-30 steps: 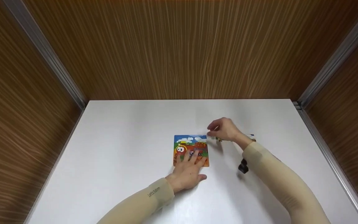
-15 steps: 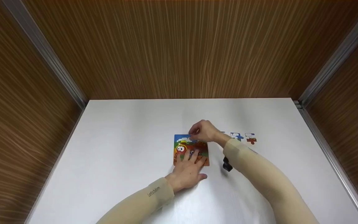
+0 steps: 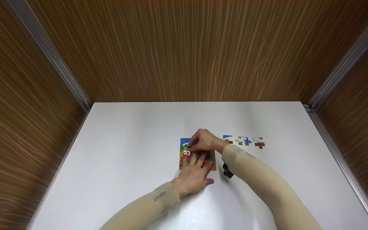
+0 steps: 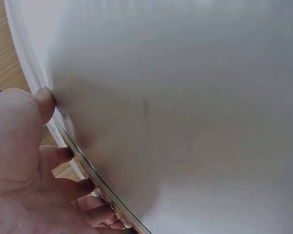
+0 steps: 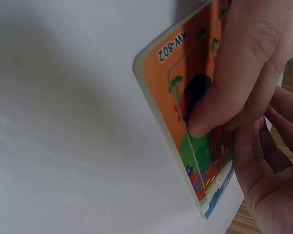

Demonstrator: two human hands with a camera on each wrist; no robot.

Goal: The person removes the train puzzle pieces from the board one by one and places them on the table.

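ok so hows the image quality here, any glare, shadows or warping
Head view: pale glare on the smooth white tabletop near the bottom of the picture, soft shadow beneath the bare left hand; left wrist view: the tabletop's edge looks bowed, likely lens distortion; right wrist view: "KW-802" reads clearly, though upside down, on the flat orange-bordered puzzle board.

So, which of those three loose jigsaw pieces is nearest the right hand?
The leftmost jigsaw piece, nearest the right hand; the middle piece and rightmost piece lie farther off.

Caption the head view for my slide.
Left hand rests on a cartoon jigsaw puzzle, right hand over its upper part, three loose pieces lying to the right.
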